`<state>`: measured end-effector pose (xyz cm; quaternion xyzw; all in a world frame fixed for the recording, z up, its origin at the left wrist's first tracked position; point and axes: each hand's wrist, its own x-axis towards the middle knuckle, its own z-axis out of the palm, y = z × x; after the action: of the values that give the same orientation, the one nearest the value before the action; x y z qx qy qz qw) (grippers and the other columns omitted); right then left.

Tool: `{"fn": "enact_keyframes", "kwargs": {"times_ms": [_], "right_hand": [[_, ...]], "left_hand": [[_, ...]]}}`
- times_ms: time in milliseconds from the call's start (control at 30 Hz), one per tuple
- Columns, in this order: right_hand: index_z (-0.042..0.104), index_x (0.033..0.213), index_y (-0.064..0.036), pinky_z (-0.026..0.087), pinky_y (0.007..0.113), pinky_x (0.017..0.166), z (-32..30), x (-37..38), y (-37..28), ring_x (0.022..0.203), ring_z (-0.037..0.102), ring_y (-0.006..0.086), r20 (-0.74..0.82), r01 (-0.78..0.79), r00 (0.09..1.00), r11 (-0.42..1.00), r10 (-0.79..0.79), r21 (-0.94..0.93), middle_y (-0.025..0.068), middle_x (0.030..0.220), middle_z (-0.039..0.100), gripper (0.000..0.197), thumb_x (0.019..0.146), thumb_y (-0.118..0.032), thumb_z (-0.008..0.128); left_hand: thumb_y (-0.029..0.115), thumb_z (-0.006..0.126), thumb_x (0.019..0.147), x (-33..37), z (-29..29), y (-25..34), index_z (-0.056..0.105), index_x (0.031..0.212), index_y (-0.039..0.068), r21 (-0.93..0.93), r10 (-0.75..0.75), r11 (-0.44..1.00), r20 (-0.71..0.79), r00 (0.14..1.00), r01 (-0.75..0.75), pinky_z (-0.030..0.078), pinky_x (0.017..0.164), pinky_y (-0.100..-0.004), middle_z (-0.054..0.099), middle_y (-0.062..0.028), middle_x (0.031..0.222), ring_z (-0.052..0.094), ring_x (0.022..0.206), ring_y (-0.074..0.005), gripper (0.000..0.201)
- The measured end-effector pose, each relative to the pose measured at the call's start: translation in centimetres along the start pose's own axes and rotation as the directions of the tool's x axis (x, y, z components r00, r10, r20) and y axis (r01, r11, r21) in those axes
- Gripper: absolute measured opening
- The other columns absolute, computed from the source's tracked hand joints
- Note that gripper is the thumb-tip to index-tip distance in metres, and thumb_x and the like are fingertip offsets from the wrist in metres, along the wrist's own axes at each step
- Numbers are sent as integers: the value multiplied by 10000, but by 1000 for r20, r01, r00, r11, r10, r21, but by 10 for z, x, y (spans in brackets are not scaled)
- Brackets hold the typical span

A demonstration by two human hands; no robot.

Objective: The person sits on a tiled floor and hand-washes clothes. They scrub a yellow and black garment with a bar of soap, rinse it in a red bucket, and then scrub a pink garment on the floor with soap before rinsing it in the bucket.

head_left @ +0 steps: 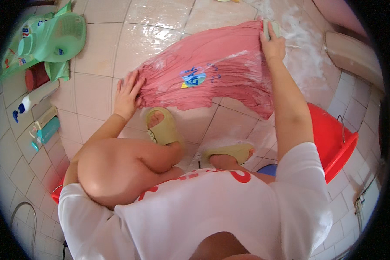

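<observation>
A wet pink garment (229,56) with a blue and yellow print lies spread on the tiled floor, bunched into folds on the left. My left hand (129,92) rests flat on its gathered left edge, fingers stretched out and apart. At the garment's upper right corner, my right hand (274,47) grips a pale scrub brush (271,28); its bristle side is hidden. White suds (305,60) cover the floor just beyond the brush.
A red bucket (329,138) stands close by my right arm. Along the left wall are a green detergent jug (63,37), a white bottle with a blue cap (37,96) and a turquoise box (49,130). My slippered feet (160,125) are just below the garment.
</observation>
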<state>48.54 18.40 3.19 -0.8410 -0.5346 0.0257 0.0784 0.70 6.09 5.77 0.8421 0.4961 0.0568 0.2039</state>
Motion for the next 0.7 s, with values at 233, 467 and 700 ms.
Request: {"fn": "enact_keyframes", "kwargs": {"times_ms": [233, 467, 700], "right_hand": [[546, 1280, -127, 446, 495, 847, 32, -178, -185, 950, 580, 406, 119, 112, 952, 684, -282, 721, 254, 1021, 595, 604, 821, -517, 588], [574, 1232, -328, 523, 425, 737, 32, -110, -136, 956, 600, 295, 169, 621, 713, 725, -681, 298, 55, 1171, 606, 385, 849, -370, 571], [521, 1304, -224, 495, 435, 858, 18, -111, -137, 1051, 554, 320, 117, 353, 914, 903, -389, 244, 109, 1251, 552, 467, 870, -397, 535]], "left_hand": [[79, 690, 785, -22, 42, 6, 604, 975, -37, -359, -616, 678, 199, 763, 641, 518, 709, -393, 632, -193, 948, 636, 836, -266, 238], [89, 626, 835, -37, 31, -4, 642, 883, -15, -409, -371, 787, 285, 884, 462, 496, 593, -354, 628, -135, 722, 641, 650, -216, 115], [97, 634, 832, -20, 47, 7, 630, 895, -7, -607, -583, 564, 187, 791, 559, 481, 600, -311, 603, -106, 697, 576, 609, -174, 122]]}}
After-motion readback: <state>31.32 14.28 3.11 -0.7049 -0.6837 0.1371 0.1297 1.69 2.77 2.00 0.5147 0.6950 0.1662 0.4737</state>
